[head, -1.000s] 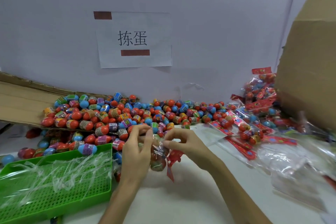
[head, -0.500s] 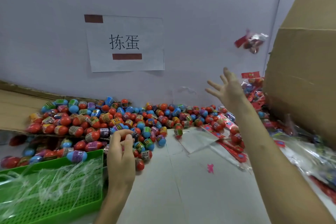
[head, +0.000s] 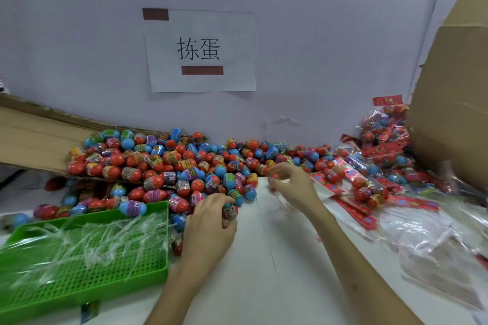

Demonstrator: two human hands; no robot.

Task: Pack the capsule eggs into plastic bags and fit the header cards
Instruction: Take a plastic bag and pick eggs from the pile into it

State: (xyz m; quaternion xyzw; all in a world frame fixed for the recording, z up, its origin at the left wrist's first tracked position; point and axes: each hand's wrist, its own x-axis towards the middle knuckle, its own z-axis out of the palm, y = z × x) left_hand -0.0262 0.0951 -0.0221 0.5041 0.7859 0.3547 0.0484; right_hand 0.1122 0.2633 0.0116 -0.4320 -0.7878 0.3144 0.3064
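Plastic capsule eggs (head: 229, 213) sit clasped in the curled fingers of the left hand (head: 211, 224), at the near edge of the loose heap (head: 169, 166). Just beyond, the right hand (head: 293, 182) reaches into the heap's edge with fingers bent; blur hides whether it grips anything. This looks like gathering eggs for one pack. Next would come a clear bag (head: 92, 235) from the green tray (head: 111, 282) beside the left hand, then a red header card (head: 353, 210) from the right.

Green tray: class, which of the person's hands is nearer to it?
Left. The left hand is just right of the tray, gripping eggs; the right hand is further right, by the header cards.
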